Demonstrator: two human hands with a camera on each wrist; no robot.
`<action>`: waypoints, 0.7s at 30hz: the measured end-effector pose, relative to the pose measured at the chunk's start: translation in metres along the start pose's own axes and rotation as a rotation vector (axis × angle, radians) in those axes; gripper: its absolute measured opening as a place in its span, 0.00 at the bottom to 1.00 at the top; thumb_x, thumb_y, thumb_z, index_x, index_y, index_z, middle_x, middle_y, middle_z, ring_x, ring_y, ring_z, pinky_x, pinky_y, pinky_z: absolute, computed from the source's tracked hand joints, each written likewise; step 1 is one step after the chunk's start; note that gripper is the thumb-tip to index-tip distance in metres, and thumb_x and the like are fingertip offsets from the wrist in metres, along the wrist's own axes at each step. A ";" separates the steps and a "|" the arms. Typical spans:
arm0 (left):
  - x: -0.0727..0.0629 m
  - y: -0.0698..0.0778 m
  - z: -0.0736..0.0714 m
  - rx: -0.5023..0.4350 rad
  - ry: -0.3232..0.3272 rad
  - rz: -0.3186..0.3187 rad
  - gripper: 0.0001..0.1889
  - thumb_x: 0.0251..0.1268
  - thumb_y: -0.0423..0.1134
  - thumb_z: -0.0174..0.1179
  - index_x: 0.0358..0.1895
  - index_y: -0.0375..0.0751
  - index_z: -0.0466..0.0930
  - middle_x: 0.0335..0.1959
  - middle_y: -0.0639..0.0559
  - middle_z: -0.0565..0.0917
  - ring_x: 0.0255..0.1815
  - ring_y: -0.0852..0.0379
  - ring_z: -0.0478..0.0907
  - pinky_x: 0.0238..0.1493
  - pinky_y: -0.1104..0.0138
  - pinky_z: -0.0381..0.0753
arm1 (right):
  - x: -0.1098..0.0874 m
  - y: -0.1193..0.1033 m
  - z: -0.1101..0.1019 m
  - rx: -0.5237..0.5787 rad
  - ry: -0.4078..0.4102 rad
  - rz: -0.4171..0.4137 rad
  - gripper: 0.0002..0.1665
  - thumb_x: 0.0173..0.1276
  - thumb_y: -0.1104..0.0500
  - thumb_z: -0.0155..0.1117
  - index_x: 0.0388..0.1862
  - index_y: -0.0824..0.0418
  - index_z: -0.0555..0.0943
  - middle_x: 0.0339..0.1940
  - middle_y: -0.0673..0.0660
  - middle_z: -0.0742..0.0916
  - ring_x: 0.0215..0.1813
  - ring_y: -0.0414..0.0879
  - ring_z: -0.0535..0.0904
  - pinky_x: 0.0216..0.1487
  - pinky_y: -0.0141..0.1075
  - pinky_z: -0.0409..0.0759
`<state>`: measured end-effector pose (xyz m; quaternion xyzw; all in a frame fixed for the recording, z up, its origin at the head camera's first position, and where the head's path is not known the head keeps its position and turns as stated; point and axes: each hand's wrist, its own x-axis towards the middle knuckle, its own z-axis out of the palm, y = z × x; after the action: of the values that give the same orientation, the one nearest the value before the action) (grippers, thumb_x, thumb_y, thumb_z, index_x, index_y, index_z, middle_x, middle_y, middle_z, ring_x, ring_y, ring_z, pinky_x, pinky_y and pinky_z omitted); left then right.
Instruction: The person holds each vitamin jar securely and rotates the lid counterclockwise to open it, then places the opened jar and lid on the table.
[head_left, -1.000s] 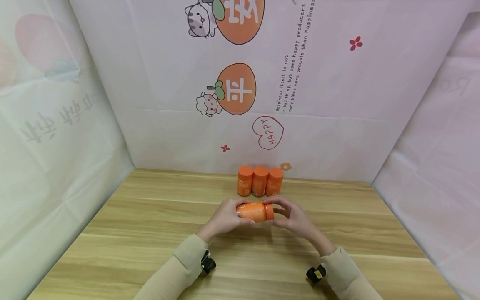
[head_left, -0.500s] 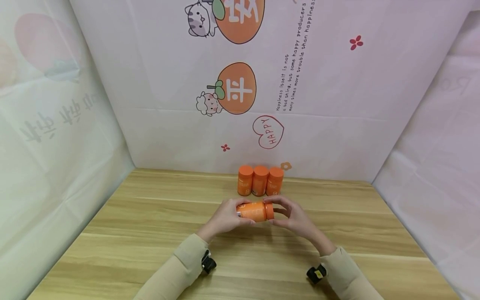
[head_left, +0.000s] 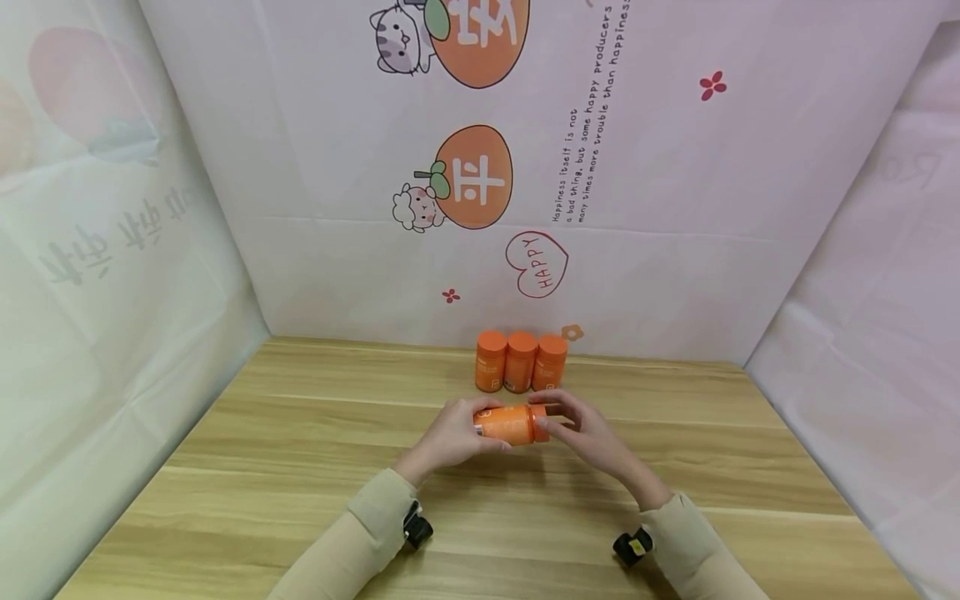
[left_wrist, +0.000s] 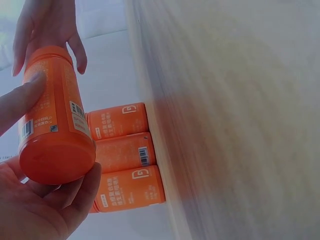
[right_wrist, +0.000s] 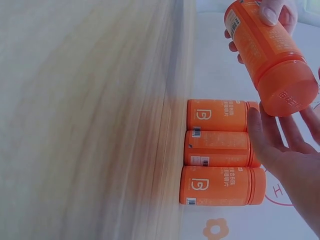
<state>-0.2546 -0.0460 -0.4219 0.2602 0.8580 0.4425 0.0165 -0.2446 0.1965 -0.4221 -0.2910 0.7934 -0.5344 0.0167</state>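
Observation:
An orange bottle (head_left: 504, 425) with a matching screw cap (right_wrist: 286, 86) is held sideways above the table. My left hand (head_left: 448, 435) grips its body near the base, with the thumb along the label, as the left wrist view shows. At the other end, the fingers of my right hand (head_left: 592, 435) curl around the cap, the thumb tip at its edge. In the left wrist view that hand's outer finger stands clear of the cap, and its middle fingers are hidden behind the bottle.
Three similar orange bottles, left (head_left: 491, 362), middle (head_left: 519, 362) and right (head_left: 550, 364), stand upright side by side on the wooden table (head_left: 315, 467), just beyond my hands. Behind them rises a white printed cloth wall (head_left: 360, 275), with cloth panels on both sides.
My right thumb has shifted up across the cap, and the right fingers have turned slightly around it. The left hand and the three standing bottles look unchanged.

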 end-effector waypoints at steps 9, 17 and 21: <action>0.000 0.001 -0.001 -0.009 0.007 -0.001 0.29 0.43 0.44 0.76 0.54 0.44 0.79 0.45 0.52 0.82 0.38 0.58 0.76 0.39 0.67 0.76 | 0.001 -0.004 0.001 -0.043 -0.020 0.105 0.20 0.75 0.53 0.50 0.62 0.59 0.72 0.55 0.62 0.79 0.49 0.51 0.79 0.46 0.41 0.81; -0.001 0.002 -0.003 -0.008 0.010 0.002 0.29 0.43 0.45 0.76 0.53 0.45 0.79 0.43 0.52 0.82 0.37 0.58 0.76 0.39 0.66 0.76 | 0.001 -0.004 0.001 -0.016 -0.075 0.171 0.23 0.76 0.52 0.46 0.63 0.64 0.68 0.54 0.65 0.78 0.46 0.51 0.79 0.45 0.52 0.80; -0.001 0.001 -0.003 -0.007 0.009 -0.003 0.28 0.43 0.44 0.75 0.52 0.45 0.79 0.43 0.53 0.82 0.38 0.58 0.76 0.39 0.66 0.76 | 0.001 -0.003 0.001 -0.017 -0.077 0.170 0.23 0.76 0.52 0.47 0.63 0.64 0.69 0.54 0.65 0.78 0.47 0.51 0.78 0.45 0.52 0.80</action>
<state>-0.2541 -0.0478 -0.4193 0.2569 0.8569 0.4466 0.0141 -0.2436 0.1942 -0.4194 -0.2430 0.8185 -0.5127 0.0903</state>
